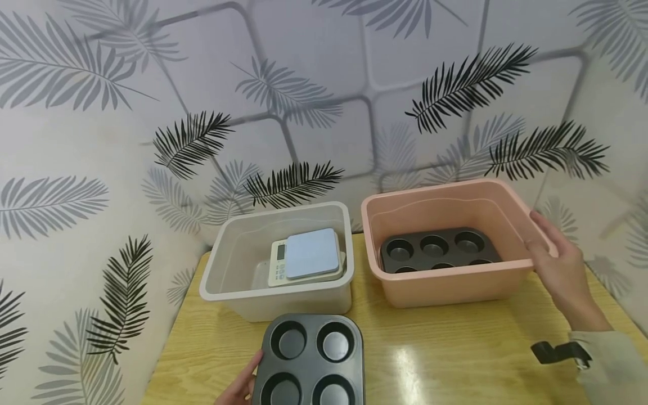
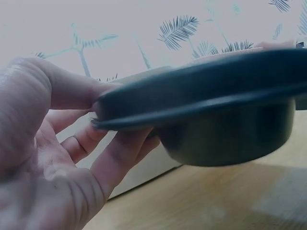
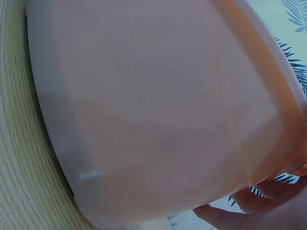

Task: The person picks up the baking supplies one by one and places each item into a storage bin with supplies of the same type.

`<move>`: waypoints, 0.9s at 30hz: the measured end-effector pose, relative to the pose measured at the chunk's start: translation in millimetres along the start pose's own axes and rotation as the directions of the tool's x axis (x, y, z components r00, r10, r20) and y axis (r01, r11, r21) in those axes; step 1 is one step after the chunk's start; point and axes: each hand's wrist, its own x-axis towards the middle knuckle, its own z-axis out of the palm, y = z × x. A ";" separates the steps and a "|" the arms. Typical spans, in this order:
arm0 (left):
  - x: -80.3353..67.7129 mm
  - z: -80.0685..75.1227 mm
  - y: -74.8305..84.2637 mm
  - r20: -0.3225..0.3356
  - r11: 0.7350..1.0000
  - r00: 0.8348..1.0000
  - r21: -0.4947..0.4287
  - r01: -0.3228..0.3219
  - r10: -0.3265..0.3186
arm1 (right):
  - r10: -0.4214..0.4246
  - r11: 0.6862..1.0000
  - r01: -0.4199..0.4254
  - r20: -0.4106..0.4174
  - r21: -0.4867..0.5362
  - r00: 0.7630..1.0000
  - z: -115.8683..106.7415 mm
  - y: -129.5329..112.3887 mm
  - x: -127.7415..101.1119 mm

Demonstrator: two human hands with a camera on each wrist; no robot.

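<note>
A dark muffin tin is held level above the table near its front edge, its bottom part cut off by the head view's frame. My left hand pinches the tin's left edge; in the left wrist view, the thumb lies on top and the fingers come from underneath the tin. At the right, my right hand grips the right rim of a pink plastic bin. A second dark muffin tin lies inside that bin. The right wrist view shows the bin's outer wall with fingers at its rim.
Left of the pink bin stands a grey-white bin holding a kitchen scale, which sits in its right half. Both bins stand on a wooden table, against a leaf-patterned wall. A black strap is at the right sleeve.
</note>
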 end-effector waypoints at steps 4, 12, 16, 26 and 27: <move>2.7 5.1 8.8 -0.017 0.999 1.000 0.053 -0.013 0.014 | -0.001 1.000 0.001 -0.004 -0.003 1.000 0.4 -0.1 0.1; 8.4 17.5 30.7 -0.161 0.965 0.987 0.262 0.016 0.027 | -0.002 1.000 0.002 0.007 -0.026 1.000 -0.9 -0.4 -1.1; 16.3 24.8 42.4 -0.172 0.973 0.983 0.229 -0.020 0.060 | -0.021 0.999 0.021 0.004 -0.031 1.000 -1.8 -1.6 -0.2; 39.0 41.8 76.5 -0.163 0.969 0.986 0.247 0.010 0.031 | -0.013 0.999 0.014 0.004 -0.045 1.000 -1.9 0.4 0.1; 40.5 42.5 78.2 -0.166 0.969 0.986 0.246 0.022 0.019 | -0.007 0.998 0.007 0.005 -0.056 1.000 -1.7 0.8 -0.6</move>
